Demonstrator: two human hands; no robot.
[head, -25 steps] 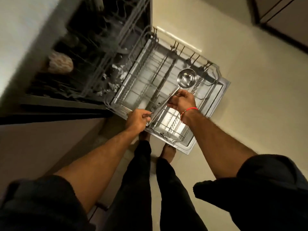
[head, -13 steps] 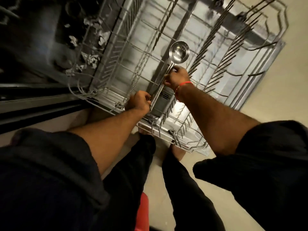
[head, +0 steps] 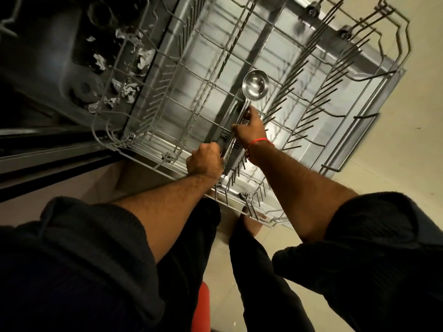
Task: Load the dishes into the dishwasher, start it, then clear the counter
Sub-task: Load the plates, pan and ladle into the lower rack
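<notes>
shiny silver ladle (head: 255, 88), grey wire rack (head: 196, 75) — red wrist thread (head: 260, 140), black sleeves (head: 374, 248).

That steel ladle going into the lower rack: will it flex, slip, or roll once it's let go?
The ladle looks like polished metal, so probably stiff and somewhat slippery. Its round bowl is far wider than the thin handle, so it may roll or tilt toward the bowl end on the rack wires. The right hand and left hand both hold the handle, perhaps for steadiness.

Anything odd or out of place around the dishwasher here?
Yes: pale crumpled scraps litter the dark dishwasher floor behind the pulled-out rack; they look like debris. The ladle looks normal.
</notes>
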